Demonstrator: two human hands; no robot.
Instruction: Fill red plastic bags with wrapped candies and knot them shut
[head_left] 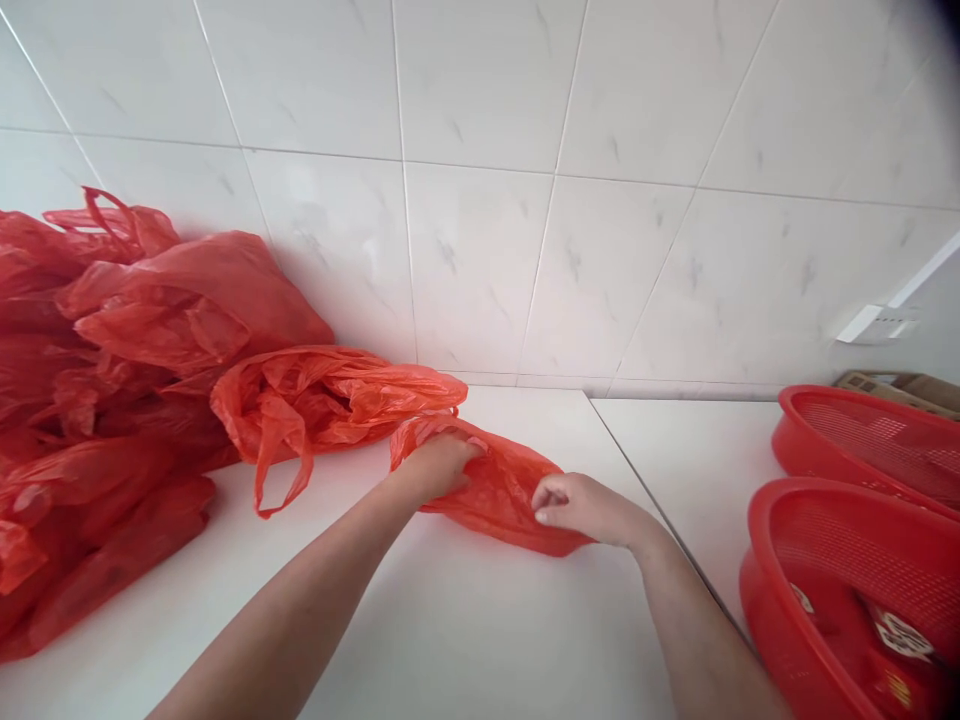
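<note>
A red plastic bag lies on its side on the white table, in front of me. At its left end my left hand is closed on the crumpled plastic near the opening, its fingertips partly hidden by the folds. My right hand rests at the bag's right part, fingers curled in a pinch against the thin plastic. Just behind and left of it lies another red plastic bag, loosely crumpled, one handle loop hanging forward onto the table. What the bags contain cannot be made out.
Red plastic bags are heaped on the left. On the right stand a red perforated basket with red packets inside and a second red basket behind it. A cardboard box and a tiled wall are at the back.
</note>
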